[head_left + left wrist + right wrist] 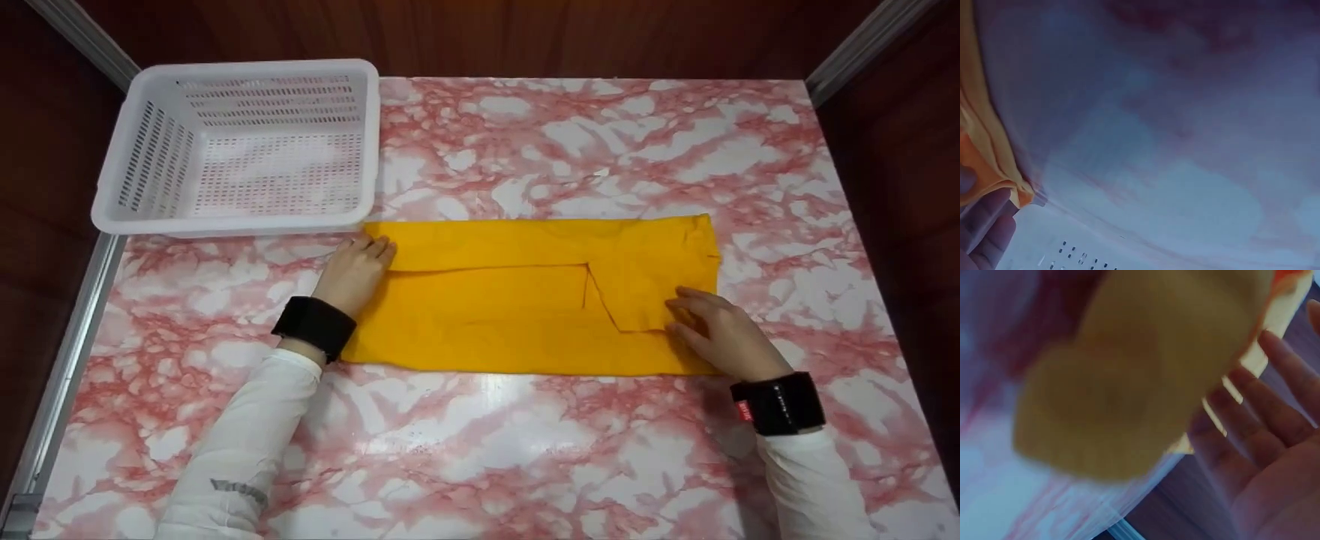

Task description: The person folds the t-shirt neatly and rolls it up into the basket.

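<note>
A yellow garment point(480, 322) lies folded into a long strip across the table, with a slanted flap over its right part. At its upper left corner my left hand point(358, 271) pinches the edge; the left wrist view shows the cloth point(988, 174) between thumb and fingers point(996, 239). My right hand point(731, 337) is at the right end, its fingertips touching the flap. Seen from the right wrist, that hand's fingers point(1275, 416) are extended along the cloth edge, and a blurred fold of the garment point(1117, 394) hangs in front.
A white perforated plastic basket point(369, 150) stands at the back left, close to the garment's upper left corner. The table point(525, 450) has a red and white marbled top. Dark wooden panels point(480, 37) enclose it at the back and sides.
</note>
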{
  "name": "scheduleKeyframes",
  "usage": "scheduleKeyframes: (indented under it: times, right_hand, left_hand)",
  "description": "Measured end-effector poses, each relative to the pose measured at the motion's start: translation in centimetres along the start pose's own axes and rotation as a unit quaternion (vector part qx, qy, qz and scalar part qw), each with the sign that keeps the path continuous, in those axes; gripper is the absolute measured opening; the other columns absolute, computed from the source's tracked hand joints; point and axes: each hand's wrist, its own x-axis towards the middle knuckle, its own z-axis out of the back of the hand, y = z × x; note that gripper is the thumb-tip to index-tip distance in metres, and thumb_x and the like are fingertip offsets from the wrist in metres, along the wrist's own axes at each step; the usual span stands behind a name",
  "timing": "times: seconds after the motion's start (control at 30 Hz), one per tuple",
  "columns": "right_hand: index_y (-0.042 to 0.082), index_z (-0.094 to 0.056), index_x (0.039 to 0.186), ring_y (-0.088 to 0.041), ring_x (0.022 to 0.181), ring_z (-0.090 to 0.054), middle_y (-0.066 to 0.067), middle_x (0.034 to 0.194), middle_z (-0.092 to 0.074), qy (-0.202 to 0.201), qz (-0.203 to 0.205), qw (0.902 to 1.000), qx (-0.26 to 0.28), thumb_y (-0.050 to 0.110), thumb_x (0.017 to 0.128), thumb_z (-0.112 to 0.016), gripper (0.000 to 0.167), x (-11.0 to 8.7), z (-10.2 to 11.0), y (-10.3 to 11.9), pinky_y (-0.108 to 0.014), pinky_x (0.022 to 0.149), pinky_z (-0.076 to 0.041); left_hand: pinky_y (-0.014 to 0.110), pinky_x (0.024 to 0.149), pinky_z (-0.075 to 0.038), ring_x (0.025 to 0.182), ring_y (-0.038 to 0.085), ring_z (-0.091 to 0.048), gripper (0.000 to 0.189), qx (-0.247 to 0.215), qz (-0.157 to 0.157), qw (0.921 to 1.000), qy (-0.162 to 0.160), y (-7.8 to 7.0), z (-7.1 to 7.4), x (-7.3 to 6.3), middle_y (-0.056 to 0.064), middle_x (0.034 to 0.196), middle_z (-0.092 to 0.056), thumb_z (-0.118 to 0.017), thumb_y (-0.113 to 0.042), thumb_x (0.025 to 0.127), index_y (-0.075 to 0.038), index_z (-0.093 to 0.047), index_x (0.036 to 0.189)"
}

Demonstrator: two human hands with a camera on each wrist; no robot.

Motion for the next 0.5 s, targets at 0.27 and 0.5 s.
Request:
scheduleKeyframes:
  times: [0.27, 0.5]
  right_hand:
    - [-0.005, -0.050, 0.131, -0.050, 0.120, -0.045, -0.035, 0.135, -0.042, 0.007, -0.048, 0.9969, -0.061, 0.022, 0.089, -0.065, 0.052, -1.2, -1.2, 2.7, -0.062, 0.094, -0.038]
    - [-0.003, -0.049, 0.132, -0.049, 0.121, -0.044, -0.032, 0.138, -0.041, -0.050, -0.031, 0.9971, -0.048, 0.022, 0.087, -0.068, 0.055, -2.1, -2.8, 5.2, -0.061, 0.094, -0.039]
  left_hand:
    - [0.054, 0.097, -0.037, 0.125, 0.040, -0.043, 0.045, -0.071, 0.049, 0.9915, 0.097, -0.4, 0.4, -0.7, 0.021, 0.139, -0.047, -0.048, -0.023, 0.095, -0.004, -0.051, 0.136]
    - [0.061, 0.108, -0.019, 0.140, 0.041, -0.018, 0.078, -0.110, 0.088, 0.9731, 0.182, -2.9, 1.7, -0.4, 0.021, 0.153, -0.023, -0.047, -0.062, 0.089, -0.011, -0.034, 0.147]
